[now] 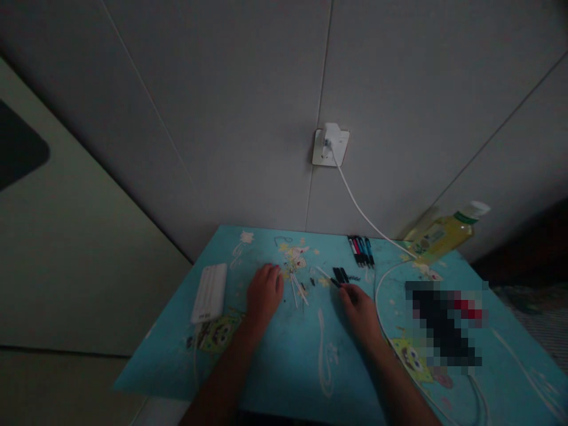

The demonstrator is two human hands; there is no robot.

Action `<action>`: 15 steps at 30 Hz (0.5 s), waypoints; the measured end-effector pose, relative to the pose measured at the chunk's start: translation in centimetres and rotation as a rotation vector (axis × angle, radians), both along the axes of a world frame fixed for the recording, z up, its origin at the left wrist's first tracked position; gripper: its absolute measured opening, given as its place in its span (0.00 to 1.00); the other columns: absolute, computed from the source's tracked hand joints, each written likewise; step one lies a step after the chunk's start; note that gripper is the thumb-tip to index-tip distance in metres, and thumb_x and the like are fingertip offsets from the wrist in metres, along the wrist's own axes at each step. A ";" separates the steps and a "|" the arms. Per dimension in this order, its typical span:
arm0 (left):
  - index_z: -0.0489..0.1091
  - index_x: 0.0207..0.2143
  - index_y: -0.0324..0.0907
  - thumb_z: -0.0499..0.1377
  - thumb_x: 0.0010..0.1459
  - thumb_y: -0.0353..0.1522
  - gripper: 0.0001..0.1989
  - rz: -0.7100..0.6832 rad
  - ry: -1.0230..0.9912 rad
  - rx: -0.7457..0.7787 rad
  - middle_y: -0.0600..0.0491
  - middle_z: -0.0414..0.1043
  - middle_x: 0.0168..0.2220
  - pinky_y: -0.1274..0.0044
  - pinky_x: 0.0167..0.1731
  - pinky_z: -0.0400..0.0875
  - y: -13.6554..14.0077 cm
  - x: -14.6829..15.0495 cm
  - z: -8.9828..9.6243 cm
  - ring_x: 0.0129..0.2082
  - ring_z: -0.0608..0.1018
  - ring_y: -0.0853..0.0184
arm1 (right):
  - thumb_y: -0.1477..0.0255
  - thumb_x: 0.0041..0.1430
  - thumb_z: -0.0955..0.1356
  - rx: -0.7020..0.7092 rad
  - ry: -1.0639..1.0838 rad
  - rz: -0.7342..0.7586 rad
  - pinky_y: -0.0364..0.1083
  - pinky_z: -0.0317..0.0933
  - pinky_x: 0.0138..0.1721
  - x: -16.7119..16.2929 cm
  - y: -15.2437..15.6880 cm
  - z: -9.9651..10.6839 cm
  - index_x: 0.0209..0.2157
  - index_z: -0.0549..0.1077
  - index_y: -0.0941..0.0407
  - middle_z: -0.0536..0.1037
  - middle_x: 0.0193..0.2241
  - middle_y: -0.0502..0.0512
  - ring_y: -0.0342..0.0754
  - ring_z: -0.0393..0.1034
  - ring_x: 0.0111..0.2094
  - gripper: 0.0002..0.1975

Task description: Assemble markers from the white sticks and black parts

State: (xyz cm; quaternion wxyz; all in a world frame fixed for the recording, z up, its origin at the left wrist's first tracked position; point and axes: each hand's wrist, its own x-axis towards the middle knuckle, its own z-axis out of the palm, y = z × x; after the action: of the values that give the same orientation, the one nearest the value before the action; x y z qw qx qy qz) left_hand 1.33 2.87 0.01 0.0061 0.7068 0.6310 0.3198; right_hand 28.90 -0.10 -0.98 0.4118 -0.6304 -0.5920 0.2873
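Observation:
My left hand [265, 291] rests on the table, fingers loosely bent over its surface, and nothing shows in it. Beside its fingertips lie several thin white pen refills [298, 287] in a loose fan. My right hand [358, 307] is closed in a pinch on a pen part [335, 283], black at the fingers with a thin white refill-like stick pointing up and left. Just beyond that hand are short black pen barrel pieces [341, 274] and a cluster of small dark springs [354, 278]. Tiny dark parts [312, 281] are scattered between the hands.
Several pens [361, 251] lie side by side at the table's back. A white power strip or power bank [210, 293] is at left. A bottle of yellow liquid [444, 234] stands at back right. A white cable [361, 210] runs from the wall socket [331, 147] across the blue table [306, 367].

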 end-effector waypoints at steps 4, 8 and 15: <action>0.71 0.51 0.42 0.55 0.62 0.30 0.15 0.028 0.064 -0.022 0.43 0.70 0.47 0.66 0.48 0.66 0.6 0.0 -1.1 0.47 0.72 0.55 | 0.61 0.66 0.61 0.037 -0.342 -0.038 0.50 0.64 0.42 0.8 -0.5 -0.3 0.46 0.75 0.57 0.81 0.38 0.60 0.55 0.75 0.38 0.18; 0.71 0.52 0.41 0.54 0.62 0.29 0.16 0.041 0.114 -0.040 0.42 0.69 0.47 0.66 0.46 0.66 0.3 -0.2 -1.9 0.46 0.72 0.55 | 0.66 0.66 0.61 0.087 -0.622 -0.056 0.51 0.60 0.47 -0.3 -0.8 0.0 0.45 0.76 0.58 0.80 0.38 0.62 0.55 0.74 0.40 0.15; 0.73 0.45 0.41 0.55 0.62 0.30 0.11 0.102 0.145 -0.048 0.44 0.70 0.41 0.67 0.42 0.66 -0.3 -0.4 -1.8 0.43 0.72 0.55 | 0.67 0.68 0.61 0.093 -0.831 -0.058 0.53 0.57 0.46 -1.3 -1.2 0.1 0.47 0.75 0.57 0.79 0.36 0.63 0.57 0.71 0.40 0.15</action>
State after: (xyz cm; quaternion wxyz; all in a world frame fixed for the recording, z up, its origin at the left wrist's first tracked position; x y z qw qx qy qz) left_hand 0.95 2.54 -1.75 -0.0389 0.6944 0.6727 0.2525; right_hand 27.63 -1.34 -0.93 0.1737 -0.6899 -0.7021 -0.0302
